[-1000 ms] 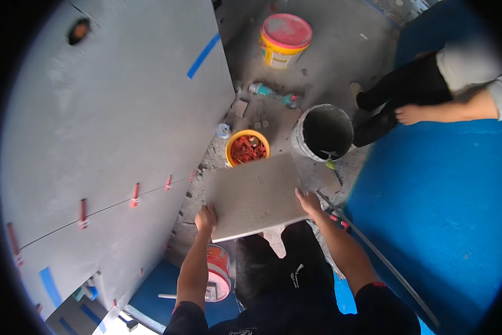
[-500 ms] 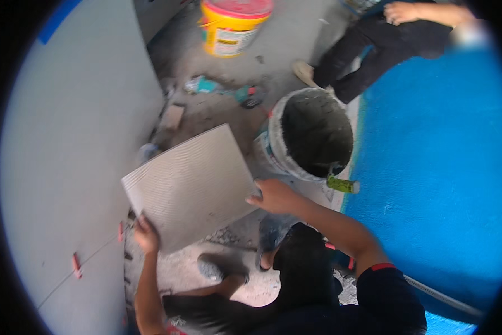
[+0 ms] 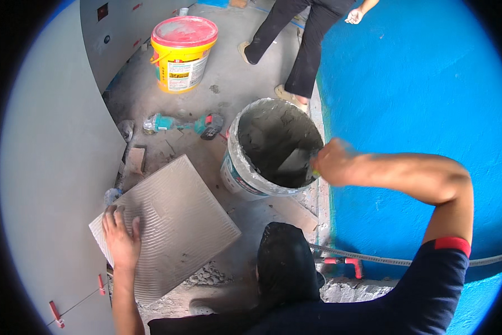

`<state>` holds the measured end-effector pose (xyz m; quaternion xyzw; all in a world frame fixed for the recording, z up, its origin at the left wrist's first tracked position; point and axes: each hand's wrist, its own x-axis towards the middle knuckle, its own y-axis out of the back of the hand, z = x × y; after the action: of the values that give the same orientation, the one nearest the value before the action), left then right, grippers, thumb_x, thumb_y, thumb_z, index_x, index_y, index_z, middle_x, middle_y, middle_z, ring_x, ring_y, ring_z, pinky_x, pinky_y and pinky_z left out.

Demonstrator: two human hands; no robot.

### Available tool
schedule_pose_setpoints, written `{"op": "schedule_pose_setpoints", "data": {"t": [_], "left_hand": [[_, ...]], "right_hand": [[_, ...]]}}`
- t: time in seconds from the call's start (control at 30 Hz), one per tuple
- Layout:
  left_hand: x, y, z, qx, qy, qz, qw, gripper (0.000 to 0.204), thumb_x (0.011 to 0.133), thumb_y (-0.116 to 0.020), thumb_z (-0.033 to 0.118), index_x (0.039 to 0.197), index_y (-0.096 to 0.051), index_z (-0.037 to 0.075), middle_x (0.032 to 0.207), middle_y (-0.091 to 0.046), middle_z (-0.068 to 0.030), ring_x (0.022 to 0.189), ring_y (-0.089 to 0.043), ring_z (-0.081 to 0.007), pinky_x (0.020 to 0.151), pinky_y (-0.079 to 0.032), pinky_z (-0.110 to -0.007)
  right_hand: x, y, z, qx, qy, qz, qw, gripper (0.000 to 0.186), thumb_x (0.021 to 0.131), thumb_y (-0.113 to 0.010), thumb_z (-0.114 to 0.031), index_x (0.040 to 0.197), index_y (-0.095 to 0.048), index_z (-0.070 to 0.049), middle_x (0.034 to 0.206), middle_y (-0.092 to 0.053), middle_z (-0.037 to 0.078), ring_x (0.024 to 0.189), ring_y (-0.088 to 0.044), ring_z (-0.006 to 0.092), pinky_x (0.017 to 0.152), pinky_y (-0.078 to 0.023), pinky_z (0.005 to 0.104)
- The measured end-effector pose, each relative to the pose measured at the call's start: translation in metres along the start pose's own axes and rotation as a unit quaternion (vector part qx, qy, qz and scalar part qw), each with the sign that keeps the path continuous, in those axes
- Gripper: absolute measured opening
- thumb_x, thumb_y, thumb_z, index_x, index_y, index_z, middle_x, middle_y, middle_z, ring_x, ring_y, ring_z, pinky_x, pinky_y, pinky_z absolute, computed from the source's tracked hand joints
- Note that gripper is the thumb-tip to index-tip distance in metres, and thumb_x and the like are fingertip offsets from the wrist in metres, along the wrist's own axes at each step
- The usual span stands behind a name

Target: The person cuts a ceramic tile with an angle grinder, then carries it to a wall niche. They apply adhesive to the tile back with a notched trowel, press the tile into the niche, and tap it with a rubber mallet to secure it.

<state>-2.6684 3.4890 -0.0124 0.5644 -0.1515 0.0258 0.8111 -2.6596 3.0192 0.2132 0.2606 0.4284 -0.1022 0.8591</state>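
Observation:
My left hand point(image 3: 122, 240) is on the left part of a square beige tile point(image 3: 178, 206). Its fingers reach the tile's upper edge, and the thumb lies apart on the ridged face. The tile slants between the grey wall and my dark-clad leg; what supports its underside is hidden. My right hand point(image 3: 335, 162), slightly blurred, is closed on the green handle of a trowel point(image 3: 295, 161) at the right rim of a white bucket point(image 3: 237, 176). The trowel's grey blade dips into the dark grey mortar point(image 3: 273, 134) inside.
A yellow bucket with a red lid point(image 3: 184, 30) stands farther back. Nearer lies a teal power tool point(image 3: 181, 124). Another person's legs point(image 3: 307, 50) are beyond the mortar bucket. The blue wall point(image 3: 418, 111) borders the right, with a red pipe point(image 3: 351, 265) low down.
My right hand has left the tile's edge and grasped the trowel at the bucket. My left hand has shifted onto the tile's ridged face. The other person now appears upright, stepping.

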Motion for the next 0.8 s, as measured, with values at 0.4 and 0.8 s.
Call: {"op": "schedule_pose_setpoints", "data": {"t": [0.4,0.8], "left_hand": [[-0.007,-0.055,-0.006,-0.010,-0.045,-0.017,0.999,0.056,0.094,-0.064,0.024,0.141,-0.046,-0.001,0.145,-0.044,-0.0249,0.139,-0.038,-0.0453,0.120,-0.026,-0.055],[0.000,-0.050,-0.001,-0.031,-0.040,0.003,0.999,0.055,0.092,-0.065,0.022,0.140,-0.049,0.000,0.144,-0.047,-0.0244,0.139,-0.040,-0.0440,0.119,-0.027,-0.055]], "right_hand": [[0.144,-0.005,0.059,-0.099,-0.189,0.022,0.977,0.034,0.091,-0.067,-0.022,0.122,-0.071,-0.009,0.113,-0.074,0.006,0.105,-0.071,0.0283,0.081,-0.057,0.0475],[0.253,-0.075,0.028,0.074,-0.161,0.094,0.980,0.019,0.086,-0.069,-0.022,0.099,-0.080,-0.014,0.105,-0.077,0.009,0.101,-0.074,0.0255,0.079,-0.059,0.0398]]}}
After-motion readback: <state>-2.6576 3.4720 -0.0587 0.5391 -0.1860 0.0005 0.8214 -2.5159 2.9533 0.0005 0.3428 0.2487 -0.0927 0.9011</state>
